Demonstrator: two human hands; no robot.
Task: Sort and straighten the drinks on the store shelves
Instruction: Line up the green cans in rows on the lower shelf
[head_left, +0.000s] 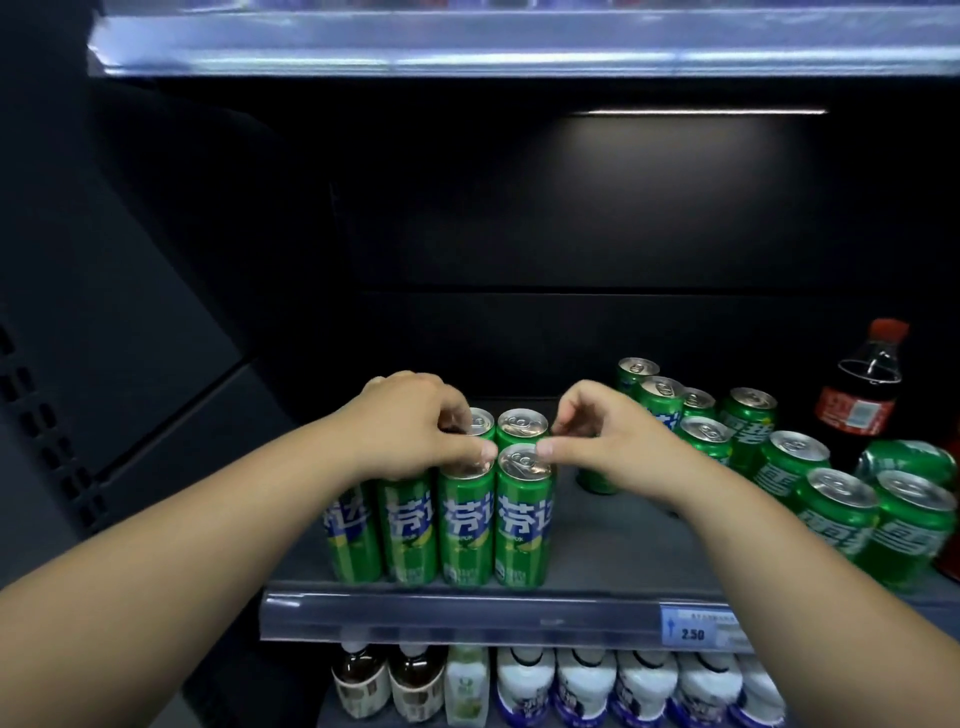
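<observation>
Rightward of tall cans (522, 519), stray cans (836, 512).

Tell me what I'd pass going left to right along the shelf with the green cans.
First the tall green cans → right hand → squat green cans → cola bottle. The left hand overlaps the first group, so it is left out.

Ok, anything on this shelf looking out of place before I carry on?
Yes. At the far right a green can lies on its side behind the upright short cans, which stand in a loose, uneven cluster. The tall cans under the left hand and right hand stand in straight rows.
</observation>
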